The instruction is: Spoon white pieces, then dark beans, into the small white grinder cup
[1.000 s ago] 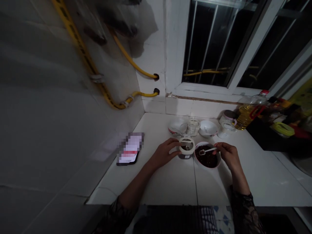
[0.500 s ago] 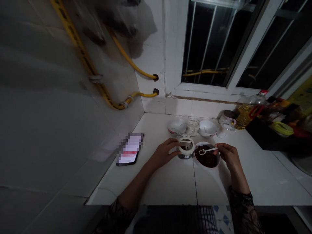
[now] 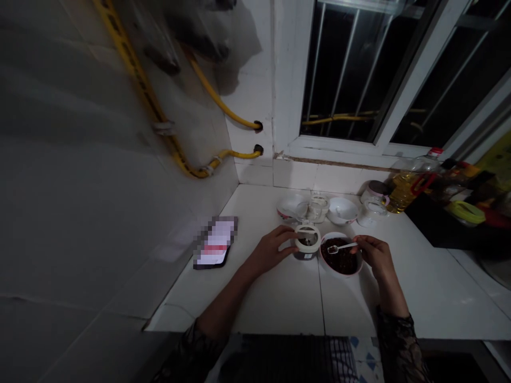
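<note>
Between the thumb and fingers of my left hand (image 3: 275, 248) is a small spice jar (image 3: 306, 254) with a white rim, its clear lid tipped back. Dark contents show inside the jar. My right hand (image 3: 374, 255) pinches the handle of a small white spoon (image 3: 342, 247). The spoon's tip is over a bowl (image 3: 360, 269) of dark reddish-brown food, which stands just right of the jar. Whether the spoon touches the food I cannot tell.
Behind the jar stand a white bowl (image 3: 341, 210), another bowl (image 3: 288, 206) and lidded jars (image 3: 372, 213). An oil bottle (image 3: 399, 191) and a black box (image 3: 427, 226) of condiments are at right. A phone (image 3: 217, 242) lies left, by the wall.
The whole view has shifted slightly, so everything sits a little further right. My hands keep the same hold on the jar and the spoon.
</note>
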`<state>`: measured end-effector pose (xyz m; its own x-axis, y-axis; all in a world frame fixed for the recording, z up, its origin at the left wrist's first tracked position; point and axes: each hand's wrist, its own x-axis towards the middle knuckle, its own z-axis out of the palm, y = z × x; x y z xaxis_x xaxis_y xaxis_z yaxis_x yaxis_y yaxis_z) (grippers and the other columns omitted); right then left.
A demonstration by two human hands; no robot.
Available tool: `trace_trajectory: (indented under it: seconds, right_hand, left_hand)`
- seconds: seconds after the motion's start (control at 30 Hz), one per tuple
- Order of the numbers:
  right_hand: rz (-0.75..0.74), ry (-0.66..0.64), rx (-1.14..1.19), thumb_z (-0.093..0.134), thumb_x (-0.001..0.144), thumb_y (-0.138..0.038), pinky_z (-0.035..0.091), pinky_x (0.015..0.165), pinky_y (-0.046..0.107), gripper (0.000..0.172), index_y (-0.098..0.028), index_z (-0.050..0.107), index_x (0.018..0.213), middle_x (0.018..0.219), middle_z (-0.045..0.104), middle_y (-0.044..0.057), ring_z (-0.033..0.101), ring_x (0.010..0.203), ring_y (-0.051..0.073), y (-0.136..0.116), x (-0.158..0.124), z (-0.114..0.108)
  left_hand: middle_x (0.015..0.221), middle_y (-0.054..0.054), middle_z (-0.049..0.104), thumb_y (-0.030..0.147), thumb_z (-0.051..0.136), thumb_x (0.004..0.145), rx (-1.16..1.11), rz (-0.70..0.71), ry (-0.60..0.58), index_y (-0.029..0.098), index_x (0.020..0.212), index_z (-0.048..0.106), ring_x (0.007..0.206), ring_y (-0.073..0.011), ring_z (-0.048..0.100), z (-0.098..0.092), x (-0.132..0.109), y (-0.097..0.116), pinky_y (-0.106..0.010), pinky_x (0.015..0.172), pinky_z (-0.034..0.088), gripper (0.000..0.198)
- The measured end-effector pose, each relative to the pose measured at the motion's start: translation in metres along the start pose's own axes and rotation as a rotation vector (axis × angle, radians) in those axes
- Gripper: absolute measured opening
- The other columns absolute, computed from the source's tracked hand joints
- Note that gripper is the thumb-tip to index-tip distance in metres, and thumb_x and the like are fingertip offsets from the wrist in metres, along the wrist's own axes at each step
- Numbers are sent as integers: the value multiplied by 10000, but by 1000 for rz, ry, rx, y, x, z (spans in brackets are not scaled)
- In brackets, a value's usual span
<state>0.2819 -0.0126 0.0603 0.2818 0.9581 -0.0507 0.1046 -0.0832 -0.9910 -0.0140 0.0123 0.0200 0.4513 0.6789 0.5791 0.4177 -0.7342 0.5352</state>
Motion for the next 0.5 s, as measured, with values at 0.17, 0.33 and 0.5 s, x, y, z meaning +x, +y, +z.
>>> trace_trajectory:
  seconds: [0.17,0.33,0.5]
  right_hand:
    - [18,25,10,740,501,-474,131,416,236,346,-160,672,630,446,608,29,262,375,64,-3,-2,2]
    - [10,22,8,747,505,-467,125,403,237,331,-162,672,608,437,605,28,266,366,64,-4,-3,2]
    - [10,26,46,760,498,-462,123,391,229,349,-155,679,643,444,617,27,258,354,53,-1,-1,0]
  left_hand:
    - [1130,-75,619,402,570,935,-2,-3,-2,231,1149,628,1038,-192,642,1,-1,-1,-343,893,546,280]
    - [1128,-75,622,402,575,931,-6,-8,4,235,1143,636,1040,-194,642,1,-1,-2,-341,894,547,277]
    - [1126,-75,626,392,585,927,-9,-15,-3,237,1140,645,1041,-191,643,1,0,-1,-329,900,544,271]
